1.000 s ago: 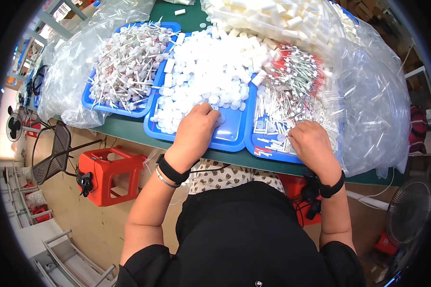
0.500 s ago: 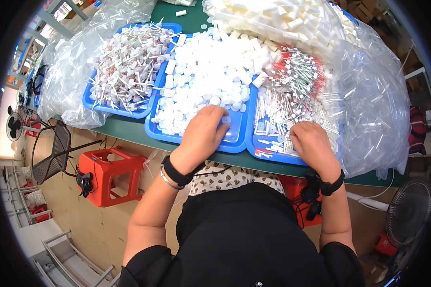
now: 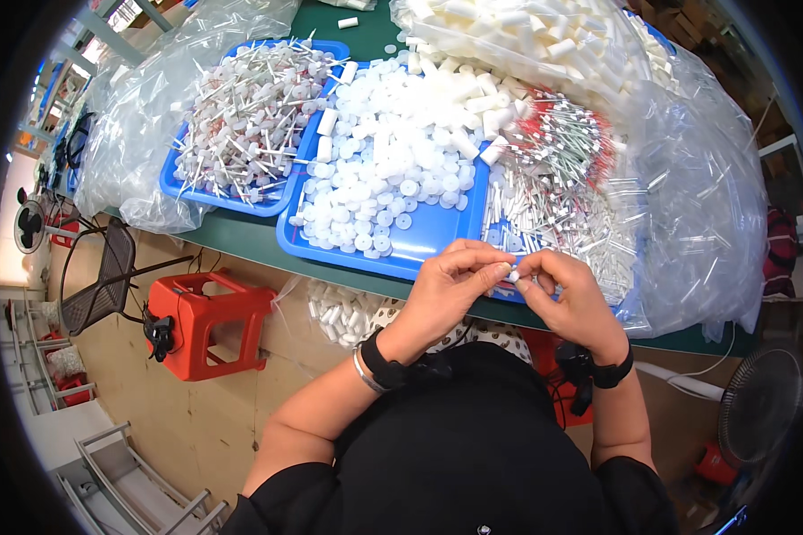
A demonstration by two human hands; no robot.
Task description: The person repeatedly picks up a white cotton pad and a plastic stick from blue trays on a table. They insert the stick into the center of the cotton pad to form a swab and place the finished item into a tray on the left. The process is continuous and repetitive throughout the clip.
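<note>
My left hand (image 3: pixel 448 290) and my right hand (image 3: pixel 569 299) meet above the near edge of the right blue tray. Both pinch a small white plastic piece (image 3: pixel 514 276) between thumb and fingertips; the fingers partly cover it, so its exact shape is unclear. Under and beyond the hands, that tray holds many thin white sticks (image 3: pixel 544 209) and a bundle of red-ended pieces (image 3: pixel 567 143). Left of my hands, the middle blue tray (image 3: pixel 433 234) carries translucent white round discs (image 3: pixel 343 209) and white foam-like cylinders (image 3: pixel 462 144).
A third blue tray (image 3: pixel 180 185) at the left is heaped with stick-and-disc pieces (image 3: pixel 245 116). Clear plastic bags (image 3: pixel 700 196) flank the trays, and a big bag of white cylinders (image 3: pixel 544 31) lies behind. Below the green table stand a red stool (image 3: pixel 210 325) and a fan (image 3: pixel 763 392).
My left hand has left the middle tray's discs and moved right to meet my right hand. The right hand has shifted slightly nearer, and a small white piece now shows between them.
</note>
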